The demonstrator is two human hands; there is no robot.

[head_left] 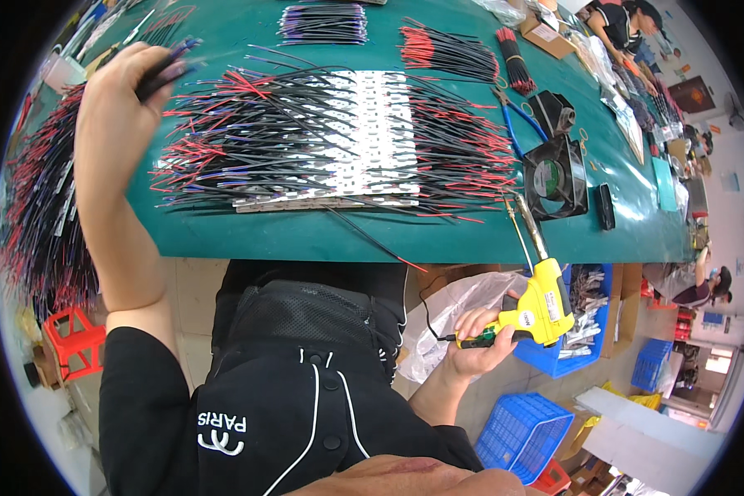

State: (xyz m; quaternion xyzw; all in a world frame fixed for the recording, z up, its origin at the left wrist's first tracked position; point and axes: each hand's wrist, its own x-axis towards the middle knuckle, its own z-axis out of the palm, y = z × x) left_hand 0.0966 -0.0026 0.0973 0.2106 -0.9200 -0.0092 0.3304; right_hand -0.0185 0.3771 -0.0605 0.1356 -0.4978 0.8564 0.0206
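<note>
My left hand [124, 99] is raised over the far left of the table, closed around a small bunch of black wires [167, 73]. Below the table's front edge at right, my right hand [484, 347] grips the handle of a yellow soldering gun [546, 306]. Its metal tip, beside a thin feed tube, points up toward the table edge. Between my hands lies a block of white strips [380, 124] in rows. Black wires with red ends [463, 140] stick out from both its sides. One loose wire [380, 244] hangs toward the front edge.
A black cooling fan [554, 178], blue-handled pliers [521, 120] and a small black box [605, 207] sit right of the strips. Wire bundles [322, 25] lie behind; a wire heap [45, 207] lies left. Below are a blue crate [525, 434] and red stool [73, 343]. A co-worker [624, 29] is far right.
</note>
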